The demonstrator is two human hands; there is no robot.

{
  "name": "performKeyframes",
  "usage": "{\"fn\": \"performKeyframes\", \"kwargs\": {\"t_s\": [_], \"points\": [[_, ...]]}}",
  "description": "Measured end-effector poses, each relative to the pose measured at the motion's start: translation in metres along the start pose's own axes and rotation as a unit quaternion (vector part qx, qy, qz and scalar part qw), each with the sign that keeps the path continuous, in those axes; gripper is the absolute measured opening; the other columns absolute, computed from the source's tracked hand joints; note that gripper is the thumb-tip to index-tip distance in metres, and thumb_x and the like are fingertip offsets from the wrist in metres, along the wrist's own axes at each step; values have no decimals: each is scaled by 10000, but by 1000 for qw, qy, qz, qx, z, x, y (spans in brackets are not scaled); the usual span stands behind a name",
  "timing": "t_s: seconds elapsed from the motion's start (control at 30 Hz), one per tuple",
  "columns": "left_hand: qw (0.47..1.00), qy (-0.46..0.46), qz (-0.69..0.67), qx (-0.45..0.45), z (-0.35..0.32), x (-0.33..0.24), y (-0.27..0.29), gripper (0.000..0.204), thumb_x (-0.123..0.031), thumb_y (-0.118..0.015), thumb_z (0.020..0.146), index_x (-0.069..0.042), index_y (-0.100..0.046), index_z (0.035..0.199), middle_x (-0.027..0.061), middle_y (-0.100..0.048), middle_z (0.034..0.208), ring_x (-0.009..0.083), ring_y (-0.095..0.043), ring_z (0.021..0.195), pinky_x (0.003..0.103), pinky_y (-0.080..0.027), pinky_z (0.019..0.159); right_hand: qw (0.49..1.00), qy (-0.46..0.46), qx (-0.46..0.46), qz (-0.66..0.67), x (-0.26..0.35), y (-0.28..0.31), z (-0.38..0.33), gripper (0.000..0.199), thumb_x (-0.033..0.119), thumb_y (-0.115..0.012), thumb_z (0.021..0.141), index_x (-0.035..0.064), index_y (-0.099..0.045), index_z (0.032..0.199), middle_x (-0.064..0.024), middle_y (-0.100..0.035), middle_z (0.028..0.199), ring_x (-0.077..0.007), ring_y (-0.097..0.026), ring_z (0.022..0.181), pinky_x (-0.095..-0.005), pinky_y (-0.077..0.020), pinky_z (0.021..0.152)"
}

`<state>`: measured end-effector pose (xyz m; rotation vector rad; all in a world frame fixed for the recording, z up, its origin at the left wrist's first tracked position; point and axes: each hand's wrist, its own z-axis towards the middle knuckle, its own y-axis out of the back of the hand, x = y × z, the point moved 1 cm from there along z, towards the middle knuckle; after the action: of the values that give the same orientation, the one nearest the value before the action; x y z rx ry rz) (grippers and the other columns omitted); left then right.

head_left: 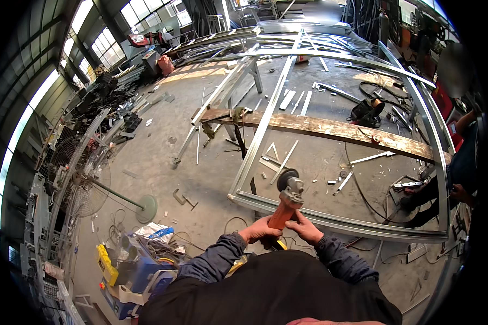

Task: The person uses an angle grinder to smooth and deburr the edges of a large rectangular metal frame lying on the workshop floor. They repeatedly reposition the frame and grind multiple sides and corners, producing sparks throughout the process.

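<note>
While the left hand (260, 229) wraps around the orange angle grinder (282, 215), the right hand (306, 229) touches its side, though from here I can't tell whether it is closed on it. The tool is before the person's torso, its dark disc (287, 177) pointing away, near the closest rail of a silvery metal frame (358, 227). Beneath the frame's bars runs a worn brown beam (320, 126); off to the left is a fan (120, 194) with a round green base (146, 209), and at the far right, another person (463, 162).
</note>
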<state>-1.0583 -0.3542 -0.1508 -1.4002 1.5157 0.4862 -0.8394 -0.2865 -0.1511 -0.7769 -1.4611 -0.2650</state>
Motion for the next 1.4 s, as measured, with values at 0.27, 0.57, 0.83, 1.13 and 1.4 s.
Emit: {"fn": "performKeyframes", "kwargs": {"t_s": [0.27, 0.57, 0.83, 1.13, 1.4], "points": [[951, -102, -103, -274, -70, 98, 23, 527, -122, -851, 797, -38, -581, 1242, 50, -667, 1055, 162, -649, 956, 351, -545, 868, 737, -99, -173, -646, -81, 118, -19, 892, 394, -739, 838, 39, -357, 1562, -214, -400, 1578, -398, -349, 1469, -505, -268, 1217], [848, -83, -148, -501, -134, 201, 52, 344, -101, -822, 821, -11, -605, 1072, 64, -666, 906, 173, -658, 757, 346, -547, 675, 678, -125, -190, -699, -127, 158, -52, 967, 263, -710, 790, 11, -234, 1593, -220, -257, 1638, -425, -173, 1541, -538, -110, 1266], [762, 174, -85, -618, -177, 288, 75, 423, -170, -872, 739, 52, -652, 1024, 95, -675, 848, 223, -673, 687, 380, -525, 592, 666, -131, -201, -707, -149, 156, -51, 911, 202, -625, 818, 9, -206, 1604, -216, -223, 1659, -423, -139, 1556, -547, -67, 1265], [779, 185, -126, -586, -130, 277, 134, 438, -157, -875, 739, 55, -644, 1046, 104, -681, 861, 231, -679, 695, 389, -543, 604, 682, -130, -185, -695, -147, 131, -16, 754, 163, -430, 924, 86, -184, 1633, -186, -197, 1688, -396, -119, 1574, -554, -59, 1264], [815, 190, -109, -536, -64, 265, 136, 453, -146, -877, 739, 58, -637, 1065, 111, -686, 873, 239, -685, 702, 397, -559, 615, 714, -148, -161, -665, -137, 148, 3, 787, 187, -651, 851, 102, -355, 1575, -187, -395, 1584, -395, -337, 1493, -548, -258, 1219]]}}
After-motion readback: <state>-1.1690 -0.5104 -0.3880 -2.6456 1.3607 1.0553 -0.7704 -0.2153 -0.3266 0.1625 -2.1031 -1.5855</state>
